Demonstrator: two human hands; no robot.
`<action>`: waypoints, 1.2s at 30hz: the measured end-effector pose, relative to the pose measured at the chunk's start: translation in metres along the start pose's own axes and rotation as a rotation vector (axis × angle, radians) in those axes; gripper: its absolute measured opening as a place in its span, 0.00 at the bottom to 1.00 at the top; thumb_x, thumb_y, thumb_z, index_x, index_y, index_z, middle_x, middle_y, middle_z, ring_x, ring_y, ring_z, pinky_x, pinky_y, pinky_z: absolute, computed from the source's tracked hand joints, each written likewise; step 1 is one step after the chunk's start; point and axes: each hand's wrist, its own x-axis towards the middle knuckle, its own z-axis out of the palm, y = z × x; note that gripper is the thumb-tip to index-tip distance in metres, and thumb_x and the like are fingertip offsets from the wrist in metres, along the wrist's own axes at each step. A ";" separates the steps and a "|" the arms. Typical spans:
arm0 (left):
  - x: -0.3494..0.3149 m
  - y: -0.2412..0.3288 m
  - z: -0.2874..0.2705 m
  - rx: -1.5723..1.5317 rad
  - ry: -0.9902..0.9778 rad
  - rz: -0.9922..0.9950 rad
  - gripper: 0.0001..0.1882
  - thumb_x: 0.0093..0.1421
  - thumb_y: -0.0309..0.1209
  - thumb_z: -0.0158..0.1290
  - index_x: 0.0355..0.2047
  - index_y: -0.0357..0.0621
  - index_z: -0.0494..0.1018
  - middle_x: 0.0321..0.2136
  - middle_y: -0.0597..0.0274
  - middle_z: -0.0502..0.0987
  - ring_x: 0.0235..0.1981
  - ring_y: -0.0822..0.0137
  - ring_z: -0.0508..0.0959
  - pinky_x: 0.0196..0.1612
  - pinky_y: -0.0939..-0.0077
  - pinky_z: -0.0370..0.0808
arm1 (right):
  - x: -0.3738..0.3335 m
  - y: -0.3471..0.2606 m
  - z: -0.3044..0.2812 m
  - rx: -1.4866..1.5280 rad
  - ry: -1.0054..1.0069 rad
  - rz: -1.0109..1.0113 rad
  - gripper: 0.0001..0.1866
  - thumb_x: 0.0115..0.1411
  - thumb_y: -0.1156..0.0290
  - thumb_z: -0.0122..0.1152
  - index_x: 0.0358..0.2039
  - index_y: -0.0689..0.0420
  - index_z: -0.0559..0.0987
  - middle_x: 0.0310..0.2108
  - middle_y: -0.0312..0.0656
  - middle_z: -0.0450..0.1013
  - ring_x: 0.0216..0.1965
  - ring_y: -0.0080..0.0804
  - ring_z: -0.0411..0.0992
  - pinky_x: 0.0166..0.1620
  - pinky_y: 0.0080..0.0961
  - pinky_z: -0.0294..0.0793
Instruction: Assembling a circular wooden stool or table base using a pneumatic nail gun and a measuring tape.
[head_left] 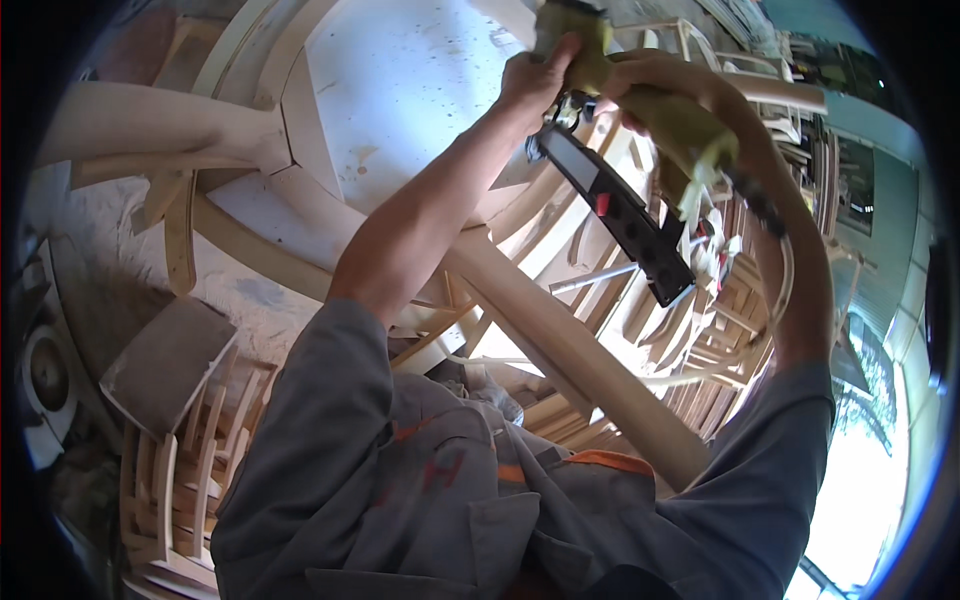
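Note:
Near the top of the head view I hold a nail gun [688,132] with a dull yellow-green body and a long black magazine. My left hand [535,82] grips it near its head, thumb pressed along the side. My right hand [665,75] is wrapped around its handle; some of those fingers are hidden. A pale air hose [787,285] runs from the handle's rear end past my right forearm. Beyond and left of the gun lies a curved wooden frame [320,195] around a light, speckled panel [410,95]. The gun's tip appears raised apart from the wood.
A thick wooden beam [590,355] slants from the frame toward my right side. Several wooden chair parts [740,290] are stacked at the right. At the lower left stand wooden slats [190,470] beside a brown, flat-sided block [170,365]. A round white machine part [48,380] is at far left.

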 end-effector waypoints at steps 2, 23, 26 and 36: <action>-0.014 0.029 0.017 0.021 -0.169 0.215 0.33 0.54 0.53 0.66 0.37 0.27 0.77 0.26 0.57 0.79 0.22 0.70 0.78 0.23 0.73 0.74 | 0.002 -0.051 -0.003 0.330 0.128 0.606 0.18 0.57 0.73 0.60 0.48 0.62 0.76 0.32 0.41 0.74 0.26 0.29 0.75 0.29 0.22 0.76; -0.287 0.012 -0.026 0.443 -0.540 0.673 0.41 0.68 0.64 0.25 0.37 0.41 0.76 0.30 0.62 0.79 0.32 0.70 0.76 0.39 0.73 0.72 | -0.346 -0.105 0.293 0.427 1.070 0.306 0.12 0.50 0.79 0.59 0.37 0.67 0.73 0.25 0.44 0.75 0.20 0.28 0.73 0.23 0.25 0.75; -0.282 0.003 -0.021 0.408 -0.467 0.679 0.42 0.67 0.66 0.27 0.31 0.42 0.77 0.26 0.64 0.78 0.29 0.69 0.76 0.37 0.73 0.72 | -0.377 -0.076 0.353 0.309 0.986 0.479 0.11 0.46 0.77 0.59 0.30 0.69 0.74 0.19 0.44 0.74 0.20 0.28 0.73 0.23 0.25 0.74; -0.308 0.029 -0.101 0.690 -0.303 0.930 0.26 0.72 0.48 0.39 0.52 0.37 0.70 0.48 0.55 0.75 0.49 0.66 0.75 0.54 0.69 0.72 | -0.362 -0.099 0.478 0.257 0.796 0.700 0.21 0.45 0.78 0.58 0.43 0.68 0.75 0.28 0.46 0.76 0.29 0.37 0.76 0.34 0.33 0.75</action>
